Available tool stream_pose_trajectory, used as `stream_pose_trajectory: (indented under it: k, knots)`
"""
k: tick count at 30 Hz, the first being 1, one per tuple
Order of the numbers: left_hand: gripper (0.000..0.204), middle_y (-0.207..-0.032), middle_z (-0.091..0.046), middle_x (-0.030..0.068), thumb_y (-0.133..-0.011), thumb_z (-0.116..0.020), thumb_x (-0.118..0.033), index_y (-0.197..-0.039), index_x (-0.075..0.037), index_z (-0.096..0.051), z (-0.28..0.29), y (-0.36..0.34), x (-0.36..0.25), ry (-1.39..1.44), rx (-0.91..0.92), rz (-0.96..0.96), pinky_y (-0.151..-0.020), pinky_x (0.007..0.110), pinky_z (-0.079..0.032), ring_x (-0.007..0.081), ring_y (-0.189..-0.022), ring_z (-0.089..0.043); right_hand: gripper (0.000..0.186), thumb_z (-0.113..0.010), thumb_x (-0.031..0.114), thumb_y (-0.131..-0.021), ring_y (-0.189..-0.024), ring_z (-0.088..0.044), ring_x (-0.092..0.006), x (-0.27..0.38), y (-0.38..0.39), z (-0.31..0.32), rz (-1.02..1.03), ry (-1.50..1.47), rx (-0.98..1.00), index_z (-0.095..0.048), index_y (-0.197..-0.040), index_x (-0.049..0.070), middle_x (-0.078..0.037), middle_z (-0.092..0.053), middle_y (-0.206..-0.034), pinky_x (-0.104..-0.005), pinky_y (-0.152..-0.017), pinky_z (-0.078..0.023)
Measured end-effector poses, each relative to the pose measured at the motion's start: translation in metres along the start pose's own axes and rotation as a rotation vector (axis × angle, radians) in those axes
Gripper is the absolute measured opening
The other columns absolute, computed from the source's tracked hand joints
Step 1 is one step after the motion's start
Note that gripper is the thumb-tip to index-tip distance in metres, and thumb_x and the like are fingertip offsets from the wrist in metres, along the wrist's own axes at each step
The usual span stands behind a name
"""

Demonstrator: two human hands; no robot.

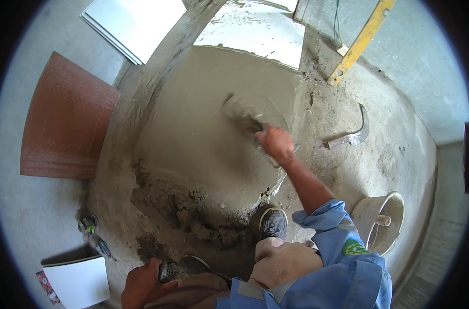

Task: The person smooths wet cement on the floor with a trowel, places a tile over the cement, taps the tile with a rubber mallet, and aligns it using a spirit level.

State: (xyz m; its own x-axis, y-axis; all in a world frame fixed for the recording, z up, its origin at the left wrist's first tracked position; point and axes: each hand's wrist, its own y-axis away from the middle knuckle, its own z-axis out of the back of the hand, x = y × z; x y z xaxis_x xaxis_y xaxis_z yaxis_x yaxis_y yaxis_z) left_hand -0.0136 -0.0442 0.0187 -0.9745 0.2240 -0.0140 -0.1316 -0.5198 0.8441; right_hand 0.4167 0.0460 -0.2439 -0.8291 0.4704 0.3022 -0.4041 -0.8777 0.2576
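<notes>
A grey, mortar-smeared flat steel trowel [243, 122] lies pressed on the smooth wet bed of grey mortar [203, 134] at the middle of the floor, its blade blurred. The right hand [275, 144] is closed around the trowel's handle, arm outstretched from a rolled blue sleeve [324, 219]. The left hand [140, 286] rests at the lower edge, fingers curled over the toe of a dark shoe [185, 267]; a second dark shoe [273, 222] stands at the near rim of the bed, beside a heap of rough, crumbly mortar [183, 211]. Beyond the smoothed bed lies a laid white tile streaked with mortar [255, 31]. To the right, on bare concrete, lie a curved-headed metal hammer [350, 135] and, farther off, a long yellow spirit level [360, 41]. A pale plastic bucket [386, 219] stands near the right elbow. On the left lie a brick-red textured tile [64, 121], a stack of white tiles [134, 26], another white tile [80, 280] and a small tape measure [89, 225].
</notes>
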Motion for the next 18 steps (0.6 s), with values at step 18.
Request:
stream_pose_trajectory:
  k: [18]
  knots:
    - [0.076,-0.098,-0.07,0.0237,-0.074,-0.077,-0.06,-0.118,-0.001,-0.056,-0.007,0.005,-0.002,-0.001,-0.001,0.047,-0.082,0.046,-0.054,0.0412,-0.093,-0.069,0.047,-0.062,0.041,-0.089,-0.109,-0.065,-0.0427,0.011,-0.096,0.032,-0.248,-0.302,-0.108,-0.068,-0.113,0.001,-0.026,-0.069,-0.113,-0.0486,-0.094,-0.052]
